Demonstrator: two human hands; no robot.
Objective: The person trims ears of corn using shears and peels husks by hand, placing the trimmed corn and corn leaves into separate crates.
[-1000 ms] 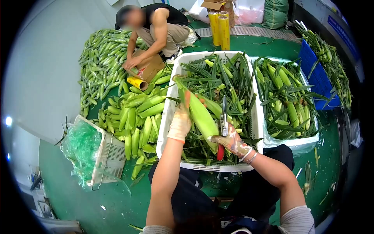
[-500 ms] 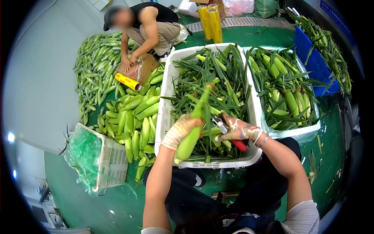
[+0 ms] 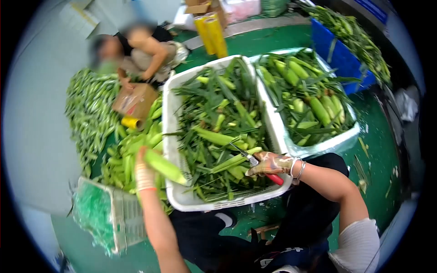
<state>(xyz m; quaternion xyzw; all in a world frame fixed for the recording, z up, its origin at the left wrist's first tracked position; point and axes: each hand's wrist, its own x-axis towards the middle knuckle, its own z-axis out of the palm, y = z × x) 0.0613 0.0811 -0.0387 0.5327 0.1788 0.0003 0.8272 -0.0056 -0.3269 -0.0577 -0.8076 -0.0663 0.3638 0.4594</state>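
Note:
My left hand [image 3: 144, 170], in a pale glove, is closed on a green ear of corn [image 3: 166, 168] over the left rim of the white crate [image 3: 227, 203]. The ear is tilted, one end over the crate's edge, and the hand is somewhat blurred. Beneath and behind it lies a heap of husked-green corn ears [image 3: 118, 166] on the floor. In its patterned glove, my right hand [image 3: 271, 164] grips red-handled pruning shears [image 3: 276, 179], blades pointing up and left above the cut leaves [image 3: 218, 109] filling the crate.
To the right stands a second, plastic-lined crate [image 3: 353, 129] of corn. A blue crate [image 3: 325, 45] is behind it. A co-worker [image 3: 145, 50] crouches at the far left beside a cardboard box [image 3: 135, 101] and wrapped corn [image 3: 88, 113]. Green plastic [image 3: 93, 207] covers a basket at lower left.
My left hand has carried the corn ear left, from above the crate to its left rim. The shears stay in my right hand, now with blades in clearer view. The camera view has shifted.

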